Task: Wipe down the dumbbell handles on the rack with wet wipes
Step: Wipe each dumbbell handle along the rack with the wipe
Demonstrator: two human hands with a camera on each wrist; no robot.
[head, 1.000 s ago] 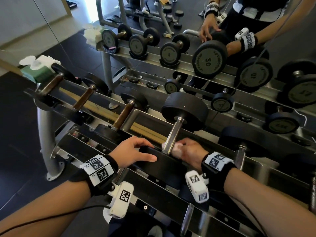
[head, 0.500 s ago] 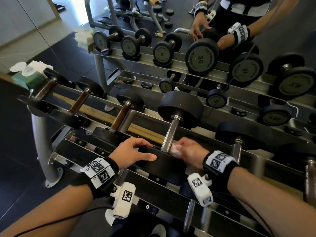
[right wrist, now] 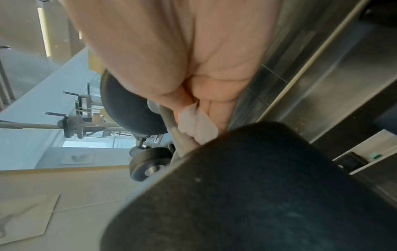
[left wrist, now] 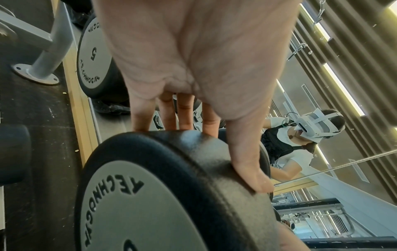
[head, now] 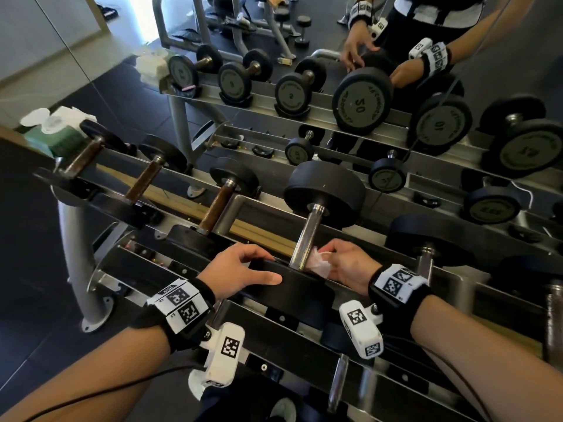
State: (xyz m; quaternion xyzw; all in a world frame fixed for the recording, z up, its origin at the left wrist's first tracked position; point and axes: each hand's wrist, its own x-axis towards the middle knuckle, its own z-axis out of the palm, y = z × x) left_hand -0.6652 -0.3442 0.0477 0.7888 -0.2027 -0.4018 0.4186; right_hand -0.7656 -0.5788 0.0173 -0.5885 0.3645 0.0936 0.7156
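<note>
A large black dumbbell lies on the top rack rail, its steel handle running from the far head to the near head. My left hand holds the near head, fingers hooked over its far edge and thumb along the rim. My right hand pinches a crumpled white wet wipe against the right side of the handle's lower end. In the right wrist view the wipe sits between the fingers and the handle, just above the near head.
Three smaller dumbbells with brown handles lie left on the same rail. A green wet wipe pack sits at the rack's far left end. Another dumbbell handle stands just right of my right wrist. A mirror behind reflects the rack and my arms.
My right hand has eased a little to the right of the handle and more of the wipe shows. The left hand stays on the near head.
</note>
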